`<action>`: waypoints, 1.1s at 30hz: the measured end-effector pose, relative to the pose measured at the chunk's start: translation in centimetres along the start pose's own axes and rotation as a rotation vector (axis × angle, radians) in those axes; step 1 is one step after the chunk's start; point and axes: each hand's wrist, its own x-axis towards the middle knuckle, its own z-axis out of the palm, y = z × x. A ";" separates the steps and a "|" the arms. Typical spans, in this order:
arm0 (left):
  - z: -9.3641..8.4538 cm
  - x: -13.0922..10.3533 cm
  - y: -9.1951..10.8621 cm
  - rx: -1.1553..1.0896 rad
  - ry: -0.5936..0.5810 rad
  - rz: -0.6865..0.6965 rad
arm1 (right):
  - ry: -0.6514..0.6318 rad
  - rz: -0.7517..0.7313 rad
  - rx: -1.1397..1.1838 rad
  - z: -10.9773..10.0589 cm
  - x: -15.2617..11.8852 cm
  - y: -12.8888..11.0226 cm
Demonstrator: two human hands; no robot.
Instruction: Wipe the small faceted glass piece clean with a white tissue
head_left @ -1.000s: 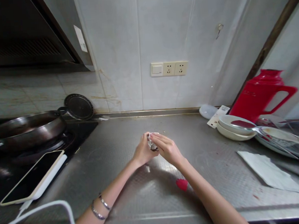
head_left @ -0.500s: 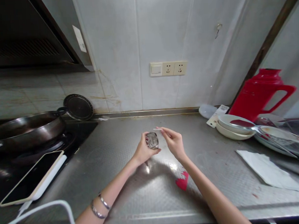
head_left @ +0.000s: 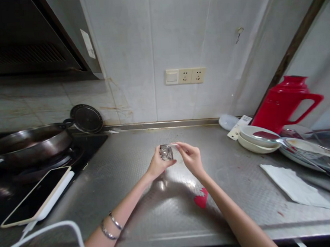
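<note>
Glass (head_left: 166, 153) in your L hand (head_left: 156, 166), ctr frame; R hand (head_left: 191, 157), pinching white pc (head_left: 172, 145), just neared it: contact poss.

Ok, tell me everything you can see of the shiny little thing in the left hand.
The shiny little thing looks greyish and see-through, perhaps glass or plastic. The left hand grips its left side, apparently above the counter. The right hand holds a thin white piece at its upper edge; contact is unclear.
</note>
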 end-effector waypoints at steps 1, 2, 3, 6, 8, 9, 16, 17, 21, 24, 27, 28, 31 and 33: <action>0.0 0.0 -0.2 0.019 0.001 -0.005 | 0.036 -0.011 -0.016 0.2 0.0 0.2; 0.1 0.0 -0.3 0.031 -0.002 -0.004 | 0.048 -0.031 -0.029 0.4 0.0 0.5; 0.1 0.0 -0.4 0.036 -0.006 0.000 | 0.030 -0.055 -0.038 0.6 -0.1 0.7; 0.3 -0.2 -0.6 0.036 -0.022 0.019 | -0.094 -0.124 -0.043 0.9 -0.3 1.2; 0.3 -0.2 -0.6 0.039 -0.025 0.031 | -0.153 -0.176 -0.050 0.8 -0.5 1.3; 0.3 -0.1 -0.5 0.043 -0.024 0.036 | -0.169 -0.208 -0.056 0.8 -0.5 1.2; -0.2 0.3 -0.1 0.049 -0.031 0.026 | -0.215 -0.375 -0.064 0.5 -0.7 0.2; -0.2 0.4 0.0 0.035 -0.038 0.017 | -0.220 -0.383 -0.057 0.5 -0.7 0.0; -0.4 0.5 0.1 -0.023 -0.046 -0.005 | -0.262 -0.374 -0.026 0.5 -0.7 -0.4; -0.5 0.5 0.0 -0.026 -0.059 -0.030 | -0.288 -0.308 0.009 0.3 -0.6 -0.8; -0.4 0.4 -0.2 0.004 -0.067 -0.060 | -0.259 -0.147 0.028 -0.3 -0.2 -1.0; -0.3 0.3 -0.2 0.019 -0.061 -0.065 | -0.213 -0.083 0.026 -0.5 0.0 -1.0; -0.1 0.0 -0.4 0.071 -0.032 -0.047 | -0.012 0.041 -0.020 -1.0 0.5 -0.8; 0.2 -0.2 -0.5 0.100 -0.033 -0.026 | 0.060 0.030 -0.075 -1.0 0.7 -0.5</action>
